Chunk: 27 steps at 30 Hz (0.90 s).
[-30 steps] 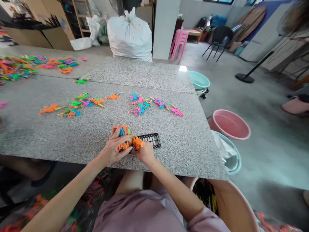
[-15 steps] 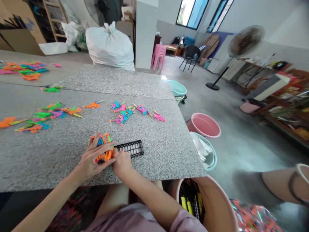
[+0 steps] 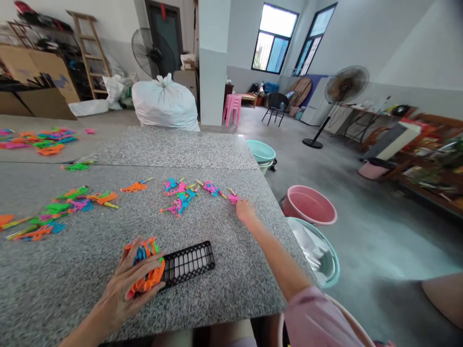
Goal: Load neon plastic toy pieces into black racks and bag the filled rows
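My left hand [image 3: 125, 284] is wrapped around a packed row of small plastic toy guns [image 3: 152, 277], mostly orange with some blue and green. They sit in the left end of a narrow black plastic basket [image 3: 190, 262], whose right end shows a bare lattice. Out to the right, my right hand [image 3: 245, 211] has its fingers closed at a pink toy gun [image 3: 232, 198] lying on the table; the fingertips are partly hidden. Just left of it lie a pink-and-blue toy gun [image 3: 211, 188] and a small cluster of pink, blue and green toy guns [image 3: 182, 196].
More toy guns [image 3: 60, 209] lie at the left, with another pile [image 3: 43, 140] farther back. The granite table [image 3: 231, 294] ends at the right beside a pink tub [image 3: 311, 205] and a teal basin [image 3: 334, 270]. A tied white sack [image 3: 164, 103] stands beyond the far edge.
My right hand has left the basket and moved forward and right to the pink toy gun. The left hand remains on the packed toy guns. The view has tilted up.
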Tool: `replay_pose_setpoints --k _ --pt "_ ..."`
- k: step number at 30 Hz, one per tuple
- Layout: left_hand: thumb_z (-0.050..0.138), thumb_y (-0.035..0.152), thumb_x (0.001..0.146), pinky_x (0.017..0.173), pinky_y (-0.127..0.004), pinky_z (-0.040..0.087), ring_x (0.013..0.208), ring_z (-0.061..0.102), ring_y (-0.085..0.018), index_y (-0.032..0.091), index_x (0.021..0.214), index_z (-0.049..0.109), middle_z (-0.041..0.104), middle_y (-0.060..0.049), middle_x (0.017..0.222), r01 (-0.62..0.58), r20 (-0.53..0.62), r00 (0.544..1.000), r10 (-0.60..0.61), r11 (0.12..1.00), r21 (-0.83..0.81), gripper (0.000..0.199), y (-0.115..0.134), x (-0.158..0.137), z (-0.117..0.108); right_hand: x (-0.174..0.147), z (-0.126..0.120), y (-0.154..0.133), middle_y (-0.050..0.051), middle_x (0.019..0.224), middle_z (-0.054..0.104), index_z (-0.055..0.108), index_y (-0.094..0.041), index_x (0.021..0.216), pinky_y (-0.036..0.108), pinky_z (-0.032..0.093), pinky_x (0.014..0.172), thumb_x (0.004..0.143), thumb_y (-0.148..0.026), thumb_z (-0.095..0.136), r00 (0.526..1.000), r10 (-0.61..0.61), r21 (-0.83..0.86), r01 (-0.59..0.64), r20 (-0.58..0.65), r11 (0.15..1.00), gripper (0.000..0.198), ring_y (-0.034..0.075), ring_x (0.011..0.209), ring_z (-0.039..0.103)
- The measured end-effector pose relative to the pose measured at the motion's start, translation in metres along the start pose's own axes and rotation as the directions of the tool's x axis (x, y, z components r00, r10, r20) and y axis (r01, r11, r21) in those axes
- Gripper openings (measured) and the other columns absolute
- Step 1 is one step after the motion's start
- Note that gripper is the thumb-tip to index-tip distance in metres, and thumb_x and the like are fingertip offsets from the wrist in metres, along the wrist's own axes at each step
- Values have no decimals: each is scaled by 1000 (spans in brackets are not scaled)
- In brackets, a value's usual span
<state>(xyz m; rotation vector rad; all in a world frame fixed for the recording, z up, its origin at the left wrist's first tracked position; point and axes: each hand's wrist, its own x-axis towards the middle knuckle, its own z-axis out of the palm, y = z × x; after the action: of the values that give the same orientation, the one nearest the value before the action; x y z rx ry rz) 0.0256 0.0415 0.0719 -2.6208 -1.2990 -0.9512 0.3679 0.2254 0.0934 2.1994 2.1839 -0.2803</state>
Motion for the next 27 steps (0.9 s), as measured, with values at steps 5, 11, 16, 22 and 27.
replay_pose_setpoints --k 5,11,16,22,27 --pt "64 33 90 126 -59 17 154 16 -31 27 124 61 70 1 130 74 17 997 -74 997 -36 34 10 1 -3 -7 18 -11 17 107 71 70 -16 112 31 50 87 96 -15 51 971 -214 -85 224 109 971 25 26 105 68" --pt "64 30 91 125 -58 18 153 22 -31 26 121 62 72 -2 126 94 22 995 -93 995 -42 30 15 5 -4 52 -9 26 9 126 63 68 -22 119 23 47 80 69 -23 86 896 -388 -71 410 217 909 53 21 101 65" --pt "67 30 89 126 -57 18 152 26 -30 25 121 63 73 -2 124 63 22 998 -62 997 -49 33 14 7 -5 82 -5 30 1 89 70 74 -17 85 19 40 65 57 -19 90 787 -500 -24 544 362 839 32 16 80 62" --pt "66 29 91 126 -56 17 151 29 -30 24 118 63 72 -3 127 110 15 994 -110 990 -84 27 22 10 -7 57 8 39 0 80 69 69 -16 81 21 39 63 60 -19 86 780 -515 97 517 355 851 27 16 75 62" --pt "67 28 91 126 -58 15 150 31 -30 23 118 62 72 -4 126 99 57 994 -94 991 -93 28 22 9 -8 22 3 52 -3 65 60 59 -17 74 23 40 56 66 -16 77 838 -389 267 303 383 915 20 14 59 57"
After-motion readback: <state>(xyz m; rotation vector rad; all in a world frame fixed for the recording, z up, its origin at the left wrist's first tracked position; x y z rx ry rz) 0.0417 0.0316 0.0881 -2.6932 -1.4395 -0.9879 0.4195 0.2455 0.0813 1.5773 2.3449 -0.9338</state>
